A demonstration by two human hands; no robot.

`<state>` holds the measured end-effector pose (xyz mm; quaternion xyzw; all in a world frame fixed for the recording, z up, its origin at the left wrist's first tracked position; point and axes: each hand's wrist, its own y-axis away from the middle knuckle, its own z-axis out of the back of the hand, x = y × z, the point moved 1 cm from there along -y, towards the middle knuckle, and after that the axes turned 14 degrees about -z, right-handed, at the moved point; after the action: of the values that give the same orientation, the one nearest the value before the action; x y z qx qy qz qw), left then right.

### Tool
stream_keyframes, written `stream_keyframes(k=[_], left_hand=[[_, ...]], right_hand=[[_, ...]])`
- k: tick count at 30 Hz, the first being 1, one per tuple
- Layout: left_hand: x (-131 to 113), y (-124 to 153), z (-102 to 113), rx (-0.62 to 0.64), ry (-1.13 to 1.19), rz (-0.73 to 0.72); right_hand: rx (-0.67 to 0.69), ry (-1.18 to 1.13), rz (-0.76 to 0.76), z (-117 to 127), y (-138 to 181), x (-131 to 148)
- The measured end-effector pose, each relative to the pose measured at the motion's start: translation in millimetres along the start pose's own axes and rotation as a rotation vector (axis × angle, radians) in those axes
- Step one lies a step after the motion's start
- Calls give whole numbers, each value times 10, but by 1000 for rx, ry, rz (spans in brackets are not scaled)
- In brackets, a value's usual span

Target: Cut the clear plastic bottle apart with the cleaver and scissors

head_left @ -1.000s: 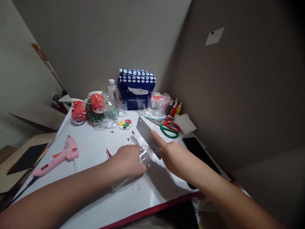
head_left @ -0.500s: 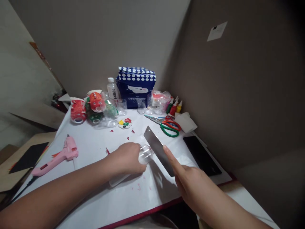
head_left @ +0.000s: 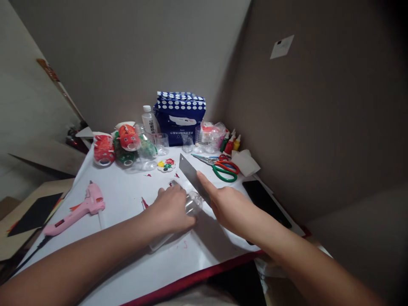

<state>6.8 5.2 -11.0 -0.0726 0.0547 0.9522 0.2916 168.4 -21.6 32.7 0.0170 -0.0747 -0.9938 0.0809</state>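
My left hand (head_left: pixel 172 208) is closed around a clear plastic bottle (head_left: pixel 193 203) that lies on its side on the white-covered table. The bottle's end sticks out to the right of my fingers, and its other end shows below my wrist. In my right hand (head_left: pixel 231 206) is a cleaver (head_left: pixel 192 173) with a broad grey blade and a small hole near its far corner. My index finger lies along the top of the blade, and the handle is hidden in my grip. The blade stands just beyond the bottle's exposed end; whether they touch I cannot tell.
A pink glue gun (head_left: pixel 81 210) lies left. Red and green painted bottle figures (head_left: pixel 103 148), a paint palette (head_left: pixel 166 165) and a blue packet (head_left: pixel 181 119) are farther back. Scissors (head_left: pixel 223 170), paint bottles (head_left: pixel 230 144) and a black phone (head_left: pixel 266 204) are to the right.
My right hand has brought the cleaver left and farther forward, closer to the bottle. My left hand keeps its hold on the bottle with little shift. The view has turned slightly.
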Motion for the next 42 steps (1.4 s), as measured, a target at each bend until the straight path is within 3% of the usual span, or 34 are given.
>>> stream_keyframes(k=[3,10,15,20,23,28,32,42], left_hand=[[-34,10,33,-59,-1,-34],[-71,31,47,-2,-15,-72],[-73,26,32,57,-27,-94],[-40,14,34,53,-12,-82],[-5,5,27,82,30,-43],[12,-5,27,97,43,-16],[-25,-8,37,81,-4,-13],[-58,9,22,-101,-44,-17]], right_hand=[[0,14,13,-36,35,-6],[19,-142,-30,-124,66,-114],[63,-239,-69,-318,325,-275],[104,-196,-113,-499,579,-338],[78,-172,-102,-431,561,-308],[84,-9,-50,-115,278,-156],[-15,48,0,49,5,-21],[6,-68,-4,-40,-29,-56]])
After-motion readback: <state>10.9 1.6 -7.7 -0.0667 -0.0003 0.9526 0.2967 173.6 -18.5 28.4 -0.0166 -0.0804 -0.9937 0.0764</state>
